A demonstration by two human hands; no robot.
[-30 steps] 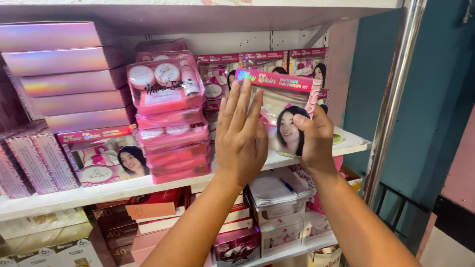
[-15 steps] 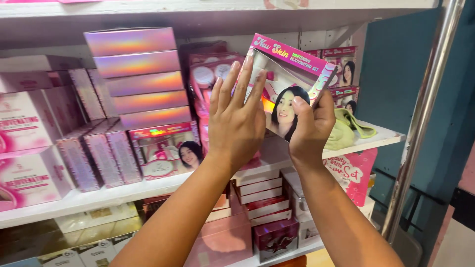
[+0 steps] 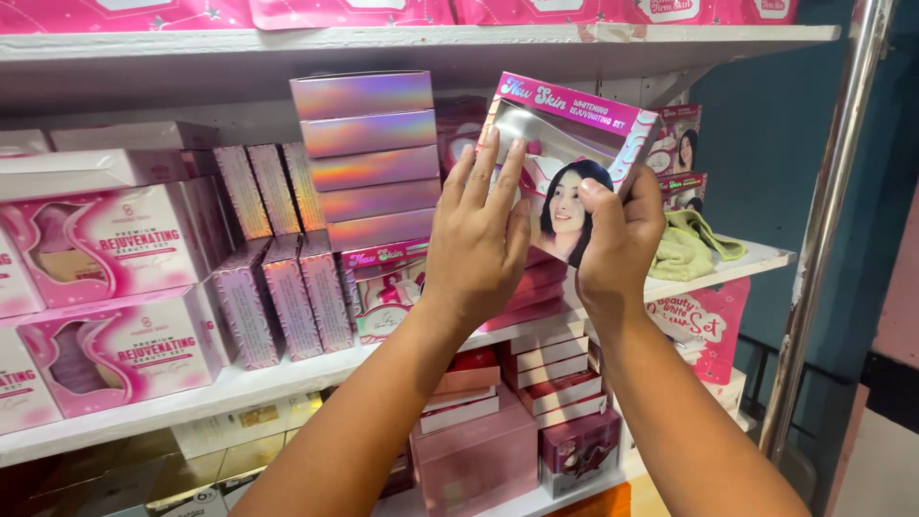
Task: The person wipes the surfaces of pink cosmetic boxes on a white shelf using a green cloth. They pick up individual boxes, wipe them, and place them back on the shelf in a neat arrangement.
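Note:
Both of my hands hold up a pink cosmetics gift box with a clear window and a printed portrait, tilted in front of the middle shelf. My left hand lies flat against the box's left front, fingers spread upward. My right hand grips its lower right corner, thumb on the front. Behind the box stands a stack of similar pink boxes, partly hidden by my hands.
A stack of iridescent boxes stands to the left, with upright lilac boxes and white-pink gift sets beside it. A green cloth lies on the white shelf. A metal post rises at right. More boxes fill the shelf below.
The box has risen and moved slightly right, away from the stack on the shelf. The view has shifted so more of the shelf's left side shows.

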